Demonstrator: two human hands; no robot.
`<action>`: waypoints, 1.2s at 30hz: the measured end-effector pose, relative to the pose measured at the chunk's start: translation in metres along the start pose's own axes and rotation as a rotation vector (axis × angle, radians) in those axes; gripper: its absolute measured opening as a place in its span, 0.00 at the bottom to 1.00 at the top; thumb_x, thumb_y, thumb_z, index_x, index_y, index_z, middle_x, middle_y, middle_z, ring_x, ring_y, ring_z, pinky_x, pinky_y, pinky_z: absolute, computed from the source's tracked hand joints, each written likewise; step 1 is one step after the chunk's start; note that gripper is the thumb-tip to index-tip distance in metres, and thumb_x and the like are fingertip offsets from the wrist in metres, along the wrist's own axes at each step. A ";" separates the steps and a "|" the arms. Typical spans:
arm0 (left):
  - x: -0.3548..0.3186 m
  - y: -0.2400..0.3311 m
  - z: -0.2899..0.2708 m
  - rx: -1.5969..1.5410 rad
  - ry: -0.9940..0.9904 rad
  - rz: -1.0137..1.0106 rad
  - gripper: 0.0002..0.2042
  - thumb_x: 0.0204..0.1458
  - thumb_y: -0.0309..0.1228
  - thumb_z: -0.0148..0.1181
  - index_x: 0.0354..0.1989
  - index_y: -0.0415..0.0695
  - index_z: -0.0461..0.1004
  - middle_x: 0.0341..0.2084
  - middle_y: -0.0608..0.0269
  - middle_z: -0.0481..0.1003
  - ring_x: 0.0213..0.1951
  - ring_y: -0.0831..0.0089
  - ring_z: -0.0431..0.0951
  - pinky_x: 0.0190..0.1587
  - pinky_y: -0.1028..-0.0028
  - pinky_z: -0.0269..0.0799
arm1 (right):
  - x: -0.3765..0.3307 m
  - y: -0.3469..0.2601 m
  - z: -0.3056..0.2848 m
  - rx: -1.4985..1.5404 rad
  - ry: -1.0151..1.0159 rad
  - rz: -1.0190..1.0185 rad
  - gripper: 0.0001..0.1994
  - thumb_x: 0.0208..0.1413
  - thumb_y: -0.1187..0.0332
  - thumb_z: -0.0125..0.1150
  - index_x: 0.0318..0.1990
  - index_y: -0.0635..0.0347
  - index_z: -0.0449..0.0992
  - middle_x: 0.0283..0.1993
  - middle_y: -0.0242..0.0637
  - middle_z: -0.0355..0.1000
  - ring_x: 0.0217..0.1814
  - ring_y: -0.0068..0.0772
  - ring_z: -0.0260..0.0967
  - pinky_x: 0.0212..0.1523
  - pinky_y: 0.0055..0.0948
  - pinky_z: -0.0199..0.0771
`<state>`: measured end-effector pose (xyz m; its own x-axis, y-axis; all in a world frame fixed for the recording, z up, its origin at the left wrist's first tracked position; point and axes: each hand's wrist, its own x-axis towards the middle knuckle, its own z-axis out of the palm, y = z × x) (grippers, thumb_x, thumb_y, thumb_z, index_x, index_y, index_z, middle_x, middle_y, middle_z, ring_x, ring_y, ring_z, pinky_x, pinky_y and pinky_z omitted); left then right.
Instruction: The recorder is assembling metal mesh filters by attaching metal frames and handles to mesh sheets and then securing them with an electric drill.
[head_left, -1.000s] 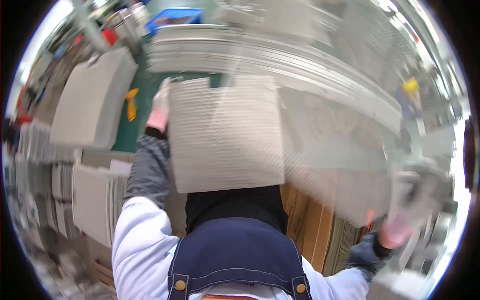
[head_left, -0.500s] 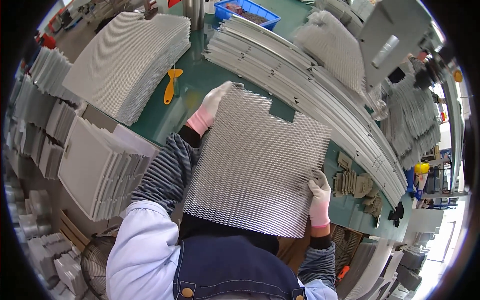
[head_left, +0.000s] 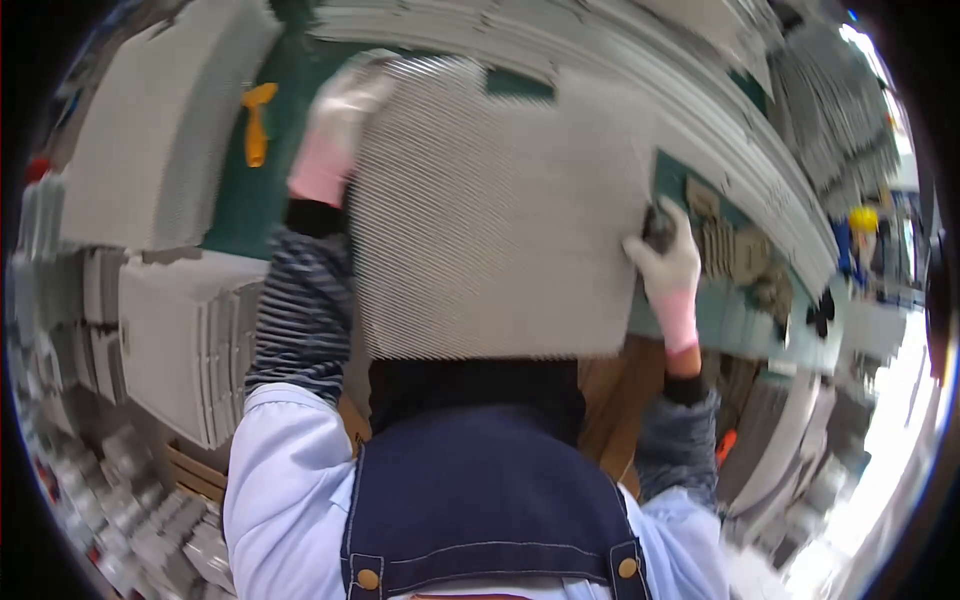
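A silver expanded-metal mesh sheet [head_left: 500, 220] with a notch in its far edge spans the space before my chest. My left hand [head_left: 340, 130], in a white glove with a pink cuff, is closed on its far left corner and blurred by motion. At its right edge is my right hand [head_left: 675, 265], gloved the same way. The right thumb overlaps the sheet's edge and the fingers curl beside it. Between that thumb and the fingers shows a dark patch [head_left: 659, 228] that I cannot make out.
Stacked mesh sheets [head_left: 150, 130] stand on the green table at the left, beside a yellow scraper [head_left: 257, 125]. Long pale metal strips [head_left: 700, 100] lie along the back. Small beige parts [head_left: 735, 250] sit at the right. White panels [head_left: 165, 340] lean at the lower left.
The mesh sheet and both hands have moved up in the view, and the sheet has turned nearly square to me. The whole view has shifted. My right hand appears more at the sheet's edge.
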<state>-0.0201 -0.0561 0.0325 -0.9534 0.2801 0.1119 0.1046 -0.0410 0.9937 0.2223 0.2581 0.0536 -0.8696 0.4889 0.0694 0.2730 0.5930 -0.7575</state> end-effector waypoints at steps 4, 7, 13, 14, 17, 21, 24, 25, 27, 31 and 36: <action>0.021 -0.009 -0.053 -0.037 0.203 0.079 0.21 0.56 0.36 0.59 0.56 0.39 0.73 0.50 0.57 0.75 0.52 0.72 0.74 0.56 0.77 0.66 | 0.000 -0.026 0.002 0.442 -0.383 0.200 0.25 0.53 0.73 0.64 0.58 0.74 0.67 0.47 0.40 0.75 0.44 0.23 0.72 0.46 0.24 0.73; 0.037 -0.014 -0.064 -0.044 0.223 0.207 0.20 0.57 0.35 0.59 0.55 0.38 0.73 0.48 0.58 0.76 0.48 0.72 0.76 0.55 0.77 0.68 | -0.014 -0.026 0.030 0.467 -0.273 0.055 0.22 0.54 0.74 0.63 0.56 0.73 0.68 0.48 0.40 0.75 0.45 0.23 0.72 0.47 0.23 0.72; -0.030 0.081 -0.024 -0.001 0.095 0.122 0.18 0.56 0.31 0.60 0.55 0.39 0.73 0.47 0.63 0.76 0.49 0.77 0.73 0.55 0.78 0.65 | -0.120 -0.019 -0.010 0.518 -0.083 0.132 0.11 0.51 0.82 0.57 0.43 0.64 0.73 0.30 0.26 0.71 0.33 0.18 0.68 0.36 0.22 0.72; -0.047 0.089 -0.019 0.155 0.057 0.177 0.18 0.55 0.30 0.60 0.54 0.38 0.72 0.46 0.64 0.75 0.49 0.78 0.73 0.55 0.79 0.64 | -0.160 -0.007 -0.014 0.498 -0.132 0.185 0.12 0.49 0.81 0.60 0.42 0.63 0.73 0.32 0.26 0.73 0.34 0.19 0.69 0.37 0.21 0.72; -0.103 0.108 -0.004 0.182 -0.167 0.122 0.16 0.54 0.29 0.60 0.50 0.37 0.71 0.41 0.67 0.74 0.44 0.81 0.71 0.52 0.80 0.63 | -0.235 0.015 -0.038 0.703 -0.505 0.660 0.16 0.47 0.78 0.66 0.46 0.65 0.78 0.41 0.32 0.77 0.41 0.22 0.72 0.46 0.26 0.73; -0.142 0.126 0.007 0.137 -0.164 0.142 0.16 0.54 0.30 0.61 0.48 0.36 0.71 0.38 0.67 0.73 0.42 0.81 0.71 0.49 0.80 0.65 | -0.148 -0.008 -0.073 0.746 -0.369 0.562 0.21 0.49 0.76 0.62 0.53 0.67 0.72 0.45 0.35 0.76 0.45 0.25 0.74 0.48 0.25 0.75; -0.150 0.121 0.009 0.136 -0.222 0.222 0.17 0.54 0.32 0.63 0.49 0.36 0.70 0.40 0.63 0.74 0.43 0.79 0.72 0.49 0.79 0.66 | -0.085 -0.025 -0.077 1.153 -0.324 0.167 0.15 0.57 0.69 0.60 0.49 0.67 0.73 0.43 0.39 0.77 0.42 0.29 0.76 0.48 0.26 0.76; -0.145 0.116 0.007 -0.038 -0.262 0.125 0.24 0.53 0.33 0.64 0.57 0.35 0.66 0.46 0.56 0.75 0.44 0.77 0.74 0.51 0.77 0.68 | -0.078 -0.027 -0.068 1.063 -0.259 0.176 0.11 0.58 0.70 0.59 0.46 0.66 0.76 0.41 0.36 0.78 0.40 0.25 0.75 0.45 0.24 0.75; -0.136 0.113 0.010 -0.002 -0.226 0.183 0.28 0.54 0.34 0.64 0.61 0.35 0.62 0.49 0.54 0.74 0.45 0.76 0.75 0.52 0.76 0.68 | -0.074 -0.031 -0.056 0.896 -0.163 0.006 0.07 0.57 0.72 0.62 0.41 0.67 0.79 0.37 0.31 0.78 0.36 0.20 0.72 0.41 0.22 0.73; -0.117 0.124 0.009 0.256 0.015 0.398 0.33 0.52 0.26 0.63 0.66 0.37 0.57 0.53 0.52 0.73 0.47 0.71 0.77 0.48 0.76 0.72 | -0.071 -0.045 -0.051 0.846 -0.154 0.023 0.08 0.56 0.73 0.64 0.41 0.66 0.80 0.36 0.29 0.78 0.35 0.18 0.72 0.39 0.21 0.73; -0.116 0.150 0.092 0.706 -0.815 0.302 0.07 0.49 0.23 0.64 0.36 0.36 0.79 0.21 0.63 0.78 0.21 0.80 0.75 0.27 0.77 0.73 | -0.064 -0.043 -0.035 0.901 -0.195 -0.048 0.08 0.57 0.72 0.64 0.41 0.67 0.80 0.37 0.30 0.78 0.36 0.17 0.72 0.39 0.20 0.73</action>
<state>0.1326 -0.0069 0.1697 -0.4185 0.9059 0.0651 0.6840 0.2672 0.6787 0.2806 0.2233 0.1047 -0.9479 0.3118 0.0648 -0.1171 -0.1520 -0.9814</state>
